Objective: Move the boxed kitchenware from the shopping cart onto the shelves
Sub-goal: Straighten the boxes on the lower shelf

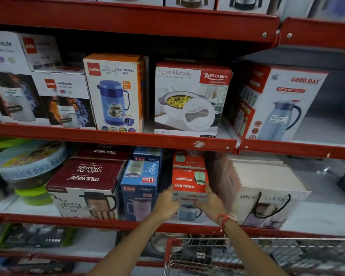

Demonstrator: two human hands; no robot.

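Both hands are on the job: left hand and right hand clamp the sides of the red Good Day box, fingers curled round its front corners. Nearest the camera, below the arms, sits the shopping cart, red handle and wire basket in view. The red Good Day box stands on the lower shelf, with a second one like it just behind. Left of the box, the blue Liza box; right of it, the Ganesh box. Farther up, above the box, the Rishabh casserole box stands on the middle shelf.
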